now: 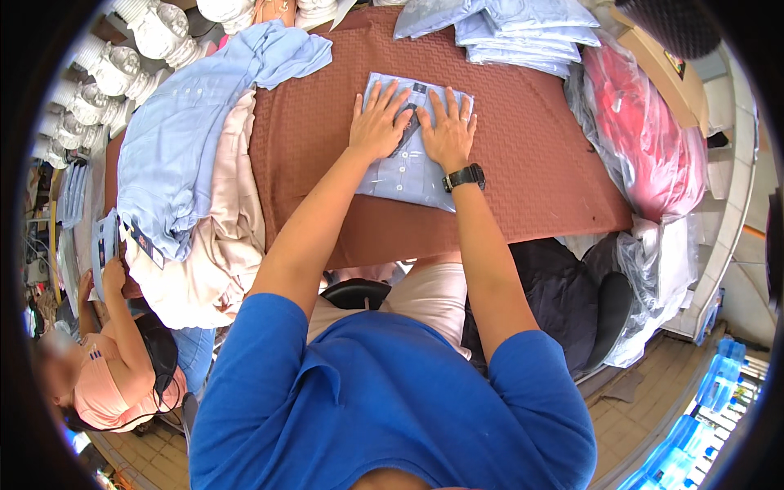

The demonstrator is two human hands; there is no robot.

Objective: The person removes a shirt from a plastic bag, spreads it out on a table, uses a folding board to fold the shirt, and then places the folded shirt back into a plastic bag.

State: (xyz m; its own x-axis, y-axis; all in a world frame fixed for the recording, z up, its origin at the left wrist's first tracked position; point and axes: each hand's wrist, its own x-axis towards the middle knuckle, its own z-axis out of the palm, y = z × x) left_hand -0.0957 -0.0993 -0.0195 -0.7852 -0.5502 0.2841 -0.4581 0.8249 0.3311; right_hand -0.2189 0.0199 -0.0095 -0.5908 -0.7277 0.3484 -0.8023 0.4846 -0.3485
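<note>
A folded light blue shirt lies on the brown textured table cover in front of me. My left hand presses flat on its left half, fingers spread. My right hand, with a black watch on the wrist, presses flat on its right half. Both palms rest on the shirt near its dark collar tag, thumbs almost touching.
A heap of loose light blue and cream shirts covers the table's left end. Bagged folded blue shirts are stacked at the far edge. Red garments in clear plastic lie at right. A seated person in a pink top is at lower left.
</note>
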